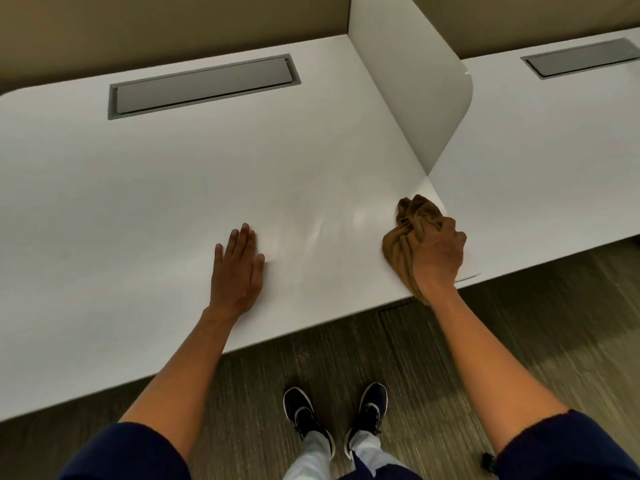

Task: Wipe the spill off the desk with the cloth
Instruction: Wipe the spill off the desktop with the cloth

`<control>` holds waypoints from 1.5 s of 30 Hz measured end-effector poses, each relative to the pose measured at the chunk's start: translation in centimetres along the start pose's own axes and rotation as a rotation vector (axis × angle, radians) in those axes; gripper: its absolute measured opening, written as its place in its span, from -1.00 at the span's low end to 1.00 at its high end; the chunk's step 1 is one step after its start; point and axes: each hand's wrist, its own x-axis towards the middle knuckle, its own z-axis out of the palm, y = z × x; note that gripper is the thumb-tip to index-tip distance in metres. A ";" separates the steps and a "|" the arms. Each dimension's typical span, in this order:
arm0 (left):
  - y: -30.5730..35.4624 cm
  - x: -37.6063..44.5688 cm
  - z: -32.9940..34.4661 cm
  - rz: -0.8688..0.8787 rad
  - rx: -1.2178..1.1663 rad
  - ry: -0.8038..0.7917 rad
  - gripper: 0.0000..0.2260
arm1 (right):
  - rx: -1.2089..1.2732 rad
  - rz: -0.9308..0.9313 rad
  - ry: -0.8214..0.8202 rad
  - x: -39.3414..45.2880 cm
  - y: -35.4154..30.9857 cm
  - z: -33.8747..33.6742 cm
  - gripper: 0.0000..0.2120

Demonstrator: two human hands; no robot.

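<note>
A bunched brown cloth (pixel 403 233) lies on the white desk (pixel 156 188) near its front right corner, just in front of the divider's end. My right hand (pixel 438 251) grips the cloth from above, fingers curled into its folds. Faint shiny streaks (pixel 322 230) show on the desk surface between my hands. My left hand (pixel 239 265) rests flat on the desk with fingers straight, palm down, to the left of the streaks.
A white upright divider (pixel 408 84) separates this desk from a second desk (pixel 540 161) on the right. Each desk has a grey cable hatch (pixel 204 86) near its back. The desk's front edge runs above the carpet, where my dark shoes (pixel 301 410) stand.
</note>
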 end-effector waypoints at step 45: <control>-3.9 -2.1 -1.6 -0.110 0.194 0.009 -0.49 | 0.145 -0.274 0.068 -0.3 -4.6 1.0 -0.79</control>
